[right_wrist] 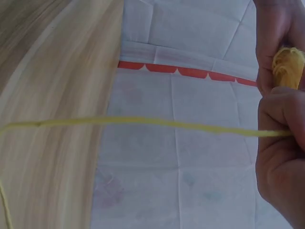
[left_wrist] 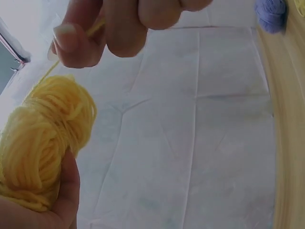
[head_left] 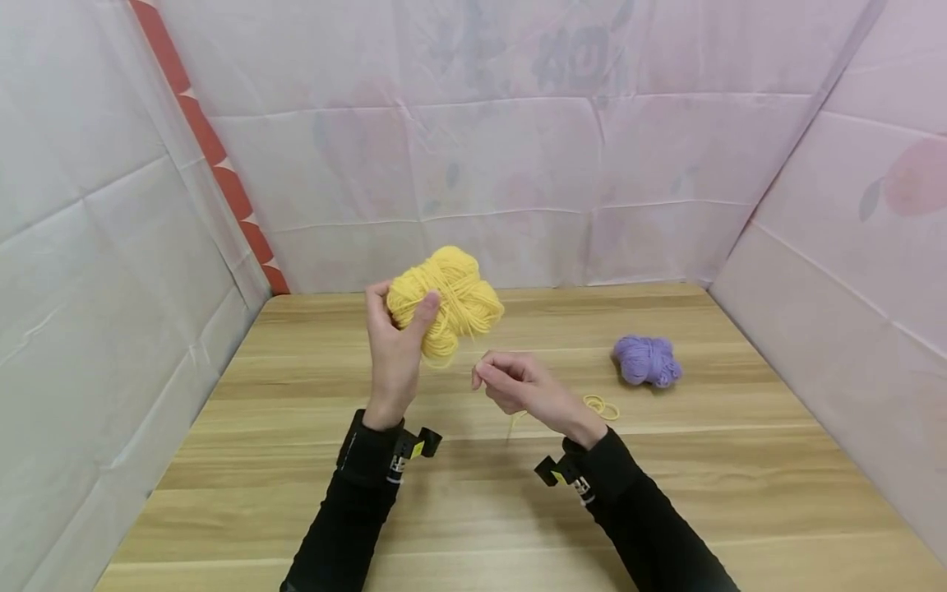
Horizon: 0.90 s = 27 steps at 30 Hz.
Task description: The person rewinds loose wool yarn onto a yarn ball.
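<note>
My left hand [head_left: 395, 349] grips a skein of yellow yarn [head_left: 462, 300] above the table, the thumb across its near side. Just right of and below the skein, my right hand [head_left: 528, 386] pinches a strand of yellow yarn [right_wrist: 152, 121] between thumb and fingertips. In the left wrist view the strand runs up from the yellow skein [left_wrist: 52, 129] to the pinching fingers [left_wrist: 78, 45]. From that hand its other end trails away, shown long in the right wrist view. A small loose coil of yellow yarn [head_left: 601, 408] lies on the table beyond the right wrist.
A purple yarn skein [head_left: 647, 361] lies on the wooden table [head_left: 459, 526] toward the right. White sheeting [head_left: 510, 164] encloses the table at the back and both sides, with a red scalloped strip [head_left: 200, 131] at the left corner. Each wrist wears a small black camera.
</note>
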Motion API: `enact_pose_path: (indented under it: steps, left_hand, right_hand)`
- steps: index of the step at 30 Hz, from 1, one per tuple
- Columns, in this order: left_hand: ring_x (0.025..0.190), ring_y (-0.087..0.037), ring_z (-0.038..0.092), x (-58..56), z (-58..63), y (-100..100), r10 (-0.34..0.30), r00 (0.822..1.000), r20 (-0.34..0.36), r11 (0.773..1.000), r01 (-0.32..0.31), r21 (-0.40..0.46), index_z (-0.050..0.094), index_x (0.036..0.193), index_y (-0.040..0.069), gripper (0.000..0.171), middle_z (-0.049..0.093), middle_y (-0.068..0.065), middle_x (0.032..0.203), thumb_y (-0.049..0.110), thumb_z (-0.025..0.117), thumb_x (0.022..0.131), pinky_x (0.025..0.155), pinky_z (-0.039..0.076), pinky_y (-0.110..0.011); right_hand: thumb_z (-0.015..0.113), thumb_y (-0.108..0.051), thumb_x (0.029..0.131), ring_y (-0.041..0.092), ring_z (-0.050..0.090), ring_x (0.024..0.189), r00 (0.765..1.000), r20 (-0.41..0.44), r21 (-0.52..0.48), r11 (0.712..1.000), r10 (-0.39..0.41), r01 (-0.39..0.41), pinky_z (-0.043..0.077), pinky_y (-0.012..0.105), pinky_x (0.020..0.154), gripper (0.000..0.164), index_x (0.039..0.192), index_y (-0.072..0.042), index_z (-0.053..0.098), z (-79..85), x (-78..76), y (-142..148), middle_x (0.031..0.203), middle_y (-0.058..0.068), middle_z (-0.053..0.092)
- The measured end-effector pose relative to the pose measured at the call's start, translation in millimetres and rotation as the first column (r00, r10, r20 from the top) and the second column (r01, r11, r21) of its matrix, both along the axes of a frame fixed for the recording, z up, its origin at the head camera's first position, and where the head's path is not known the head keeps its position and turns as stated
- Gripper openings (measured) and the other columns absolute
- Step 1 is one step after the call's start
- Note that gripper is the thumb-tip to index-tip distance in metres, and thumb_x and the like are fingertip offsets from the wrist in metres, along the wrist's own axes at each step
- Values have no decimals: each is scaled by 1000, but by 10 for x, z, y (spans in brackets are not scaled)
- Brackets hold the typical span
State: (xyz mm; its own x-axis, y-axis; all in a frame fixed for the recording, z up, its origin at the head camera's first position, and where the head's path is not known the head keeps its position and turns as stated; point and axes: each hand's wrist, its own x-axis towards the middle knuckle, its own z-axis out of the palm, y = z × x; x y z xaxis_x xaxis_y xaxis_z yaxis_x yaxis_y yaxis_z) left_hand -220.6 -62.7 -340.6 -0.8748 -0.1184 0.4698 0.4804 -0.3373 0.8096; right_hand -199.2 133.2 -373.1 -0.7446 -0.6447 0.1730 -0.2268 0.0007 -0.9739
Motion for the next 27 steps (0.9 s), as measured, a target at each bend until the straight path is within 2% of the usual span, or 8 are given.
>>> enact_pose_path:
  steps: [3,6,10,13,14,17,20,27]
  left_hand:
    - [92,-19,64,18,5,20,-86,996,17,996,87,-11,38,118,8,38,56,-9,112,14,65,92,75,58,-29]
    - [91,-17,64,45,12,29,-238,970,48,970,240,-41,39,119,9,33,57,-9,112,13,61,94,74,58,-28]
    - [84,-14,65,76,19,20,-430,894,126,888,444,-117,43,125,11,32,59,-7,107,11,57,96,69,59,-28]
    - [83,-14,65,93,27,5,-497,850,176,827,525,-202,47,130,12,38,59,-7,105,12,59,94,67,59,-28]
    - [83,-14,65,98,30,-1,-506,842,185,808,538,-239,47,131,12,39,58,-7,105,12,60,94,68,59,-28]
    - [85,-15,63,106,34,-7,-516,833,200,761,553,-339,51,130,13,42,58,-9,104,12,64,91,69,58,-29]
    - [85,-17,61,103,24,-3,-502,840,208,728,540,-423,55,127,16,42,59,-9,103,13,69,87,70,57,-31]
    - [84,-20,60,69,-27,12,-481,852,207,691,513,-509,58,122,20,40,61,-9,101,16,72,85,68,56,-31]
  right_hand:
    - [42,-21,104,11,21,47,1000,-11,40,999,11,-10,18,26,45,30,102,4,58,-30,-39,4,57,-5,27]
    - [44,-20,103,10,22,48,1000,4,42,999,13,-13,21,24,46,24,103,-1,60,-56,-80,41,57,-6,29]
    - [52,-17,98,6,38,55,996,51,53,996,-69,66,36,20,53,10,103,-11,57,-48,-97,171,67,-7,46]
    - [55,-13,95,6,54,69,985,49,99,982,-164,159,50,24,63,12,106,-17,54,-2,-89,288,83,-7,57]
    - [55,-12,94,6,56,72,982,28,118,976,-186,182,52,26,64,11,103,-16,54,15,-91,323,84,-8,58]
    - [55,-10,94,7,56,71,974,-29,154,962,-224,226,52,27,64,4,92,-12,59,77,-97,397,80,-6,58]
    - [55,-9,94,8,54,70,968,-37,167,953,-250,252,50,25,63,15,82,-10,62,128,-101,439,76,-5,59]
    - [52,-26,100,8,63,73,939,30,141,931,-344,337,58,28,68,21,91,-10,62,220,-56,454,88,-2,64]
